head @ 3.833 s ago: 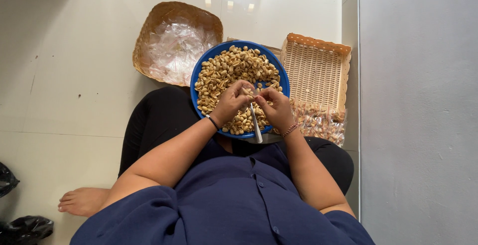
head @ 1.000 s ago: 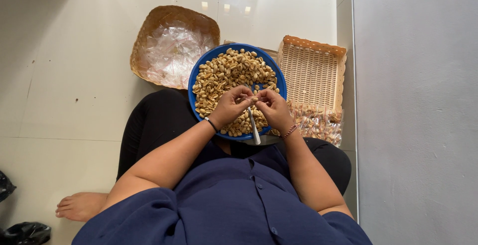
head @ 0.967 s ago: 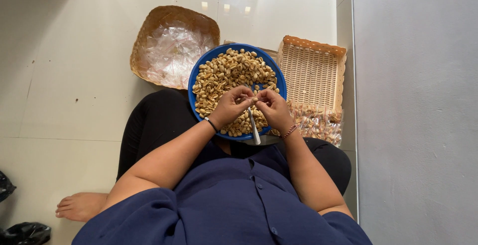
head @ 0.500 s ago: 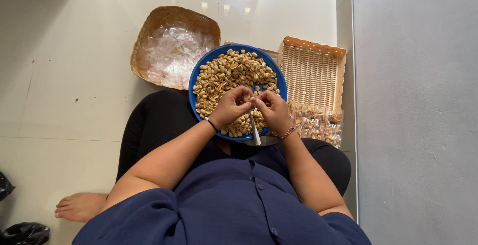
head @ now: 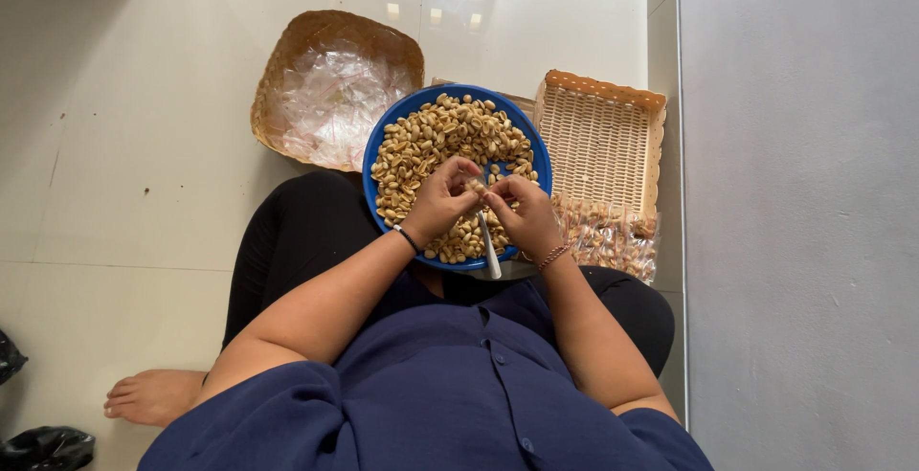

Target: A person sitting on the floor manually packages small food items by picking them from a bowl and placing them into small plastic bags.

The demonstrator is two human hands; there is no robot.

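A blue bowl [head: 381,136] heaped with pale shelled nuts [head: 436,136] rests on my lap. Over its near half, my left hand [head: 438,201] and my right hand [head: 522,214] meet fingertip to fingertip, pinching one small nut [head: 476,186] between them. A white spoon handle [head: 489,249] slants down across the bowl's near rim beside my right hand; whether that hand also holds it is unclear. I sit on a tiled floor in a dark blue shirt and black trousers.
A round woven basket lined with clear plastic [head: 335,88] lies at the far left of the bowl. A rectangular wicker tray [head: 601,141] stands to the right, with a clear bag of nuts [head: 608,239] in front of it. A grey wall [head: 795,213] bounds the right side.
Both hands stay over the bowl with only slight finger movement at the nut; the view has shifted a little.
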